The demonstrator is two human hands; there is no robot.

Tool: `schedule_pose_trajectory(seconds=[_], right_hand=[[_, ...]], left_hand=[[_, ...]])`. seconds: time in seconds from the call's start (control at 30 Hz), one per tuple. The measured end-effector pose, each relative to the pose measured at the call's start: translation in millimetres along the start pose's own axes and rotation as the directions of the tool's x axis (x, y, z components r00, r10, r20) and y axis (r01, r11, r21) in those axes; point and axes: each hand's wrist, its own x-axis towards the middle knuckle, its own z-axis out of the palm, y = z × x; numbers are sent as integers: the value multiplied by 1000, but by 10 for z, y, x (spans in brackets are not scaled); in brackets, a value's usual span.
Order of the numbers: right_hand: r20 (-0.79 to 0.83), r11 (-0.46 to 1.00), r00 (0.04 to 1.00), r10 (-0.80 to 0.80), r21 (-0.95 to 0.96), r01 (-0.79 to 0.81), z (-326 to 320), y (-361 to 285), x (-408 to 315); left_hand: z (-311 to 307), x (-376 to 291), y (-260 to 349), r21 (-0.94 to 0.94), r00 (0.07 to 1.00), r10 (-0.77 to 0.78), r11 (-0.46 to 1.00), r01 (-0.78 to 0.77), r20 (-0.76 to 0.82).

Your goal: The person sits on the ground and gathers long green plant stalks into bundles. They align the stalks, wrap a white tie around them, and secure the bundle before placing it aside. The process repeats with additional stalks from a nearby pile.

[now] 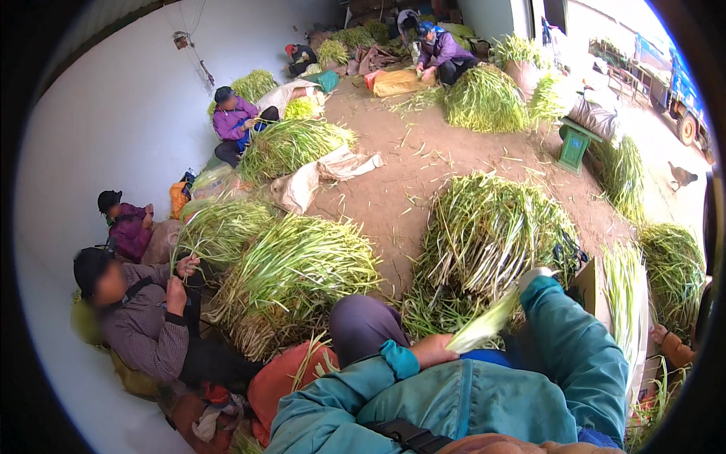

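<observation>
My left hand (435,352), bare below a teal sleeve, is closed around one end of a flat, pale green bundle of stalks (485,323) in front of my body. The bundle slants up and right towards my right hand (534,277), which looks whitish, perhaps gloved. Its fingers are hard to make out, so its grip on the far end is unclear. Just beyond both hands stands a large heap of long green stalks with whitish lower parts (488,227). More trimmed-looking pale stalks (623,295) lie by a board to the right of my right sleeve.
Beside me on the left sits a co-worker (142,318) holding thin stalks, behind another heap (306,272). A red sack (289,380) lies by my left side. Several other co-workers sit farther off among heaps and sacks. A green scale (574,148) stands beyond my heap; a co-worker's hand (659,333) shows far right.
</observation>
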Motion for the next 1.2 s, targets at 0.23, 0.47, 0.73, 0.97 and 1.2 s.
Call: schedule_pose_trajectory(seconds=[0.23, 0.47, 0.73, 0.97, 1.2], right_hand=[[-255, 612, 966, 38, 771, 179, -260, 778, -251], [-735, 734, 675, -69, 420, 533, -216, 97, -870], [-783, -88, 503, -366, 567, 819, -763, -184, -1569], [-853, -207, 521, 24, 506, 837, -1296, 245, -1972], [-871, 668, 454, -186, 227, 708, -1466, 72, -1480]], left_hand=[[-366, -487, 254, -638, 945, -241, 768, 46, -222], [-531, -675, 537, -702, 967, -106, 706, -92, -233], [-399, -574, 510, -620, 979, -128, 785, 1, -160], [-258, -427, 462, -478, 954, -210, 874, 86, -213], [-137, -287, 491, -364, 959, -157, 929, 63, -234]])
